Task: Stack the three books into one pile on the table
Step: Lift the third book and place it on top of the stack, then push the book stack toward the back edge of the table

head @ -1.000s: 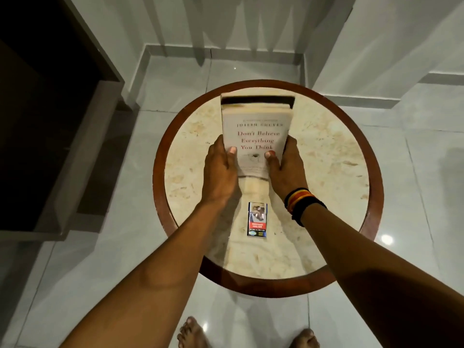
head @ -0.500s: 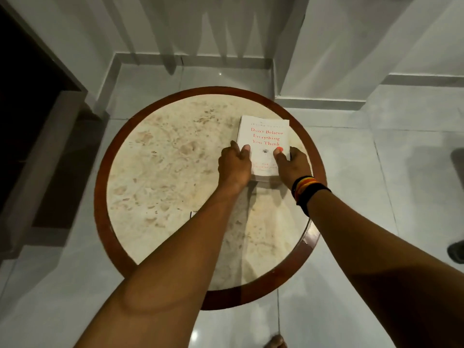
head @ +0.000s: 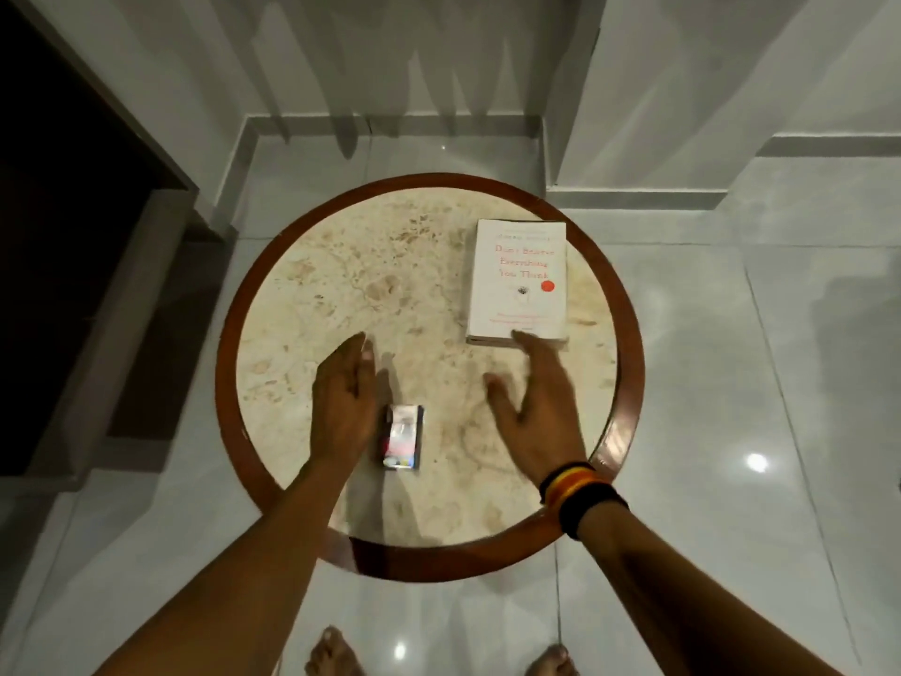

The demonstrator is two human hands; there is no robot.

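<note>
paperback [head: 519, 280] now lies flat near the round table's [head: 253, 304] far rim, left hand [head: 343, 407] and right hand [head: 534, 412] released, spread empty.

Dim, warm overhead light; glare spots on floor tiles [head: 756, 462]; motion blur on both hands; wide-angle bending at edges.
</note>
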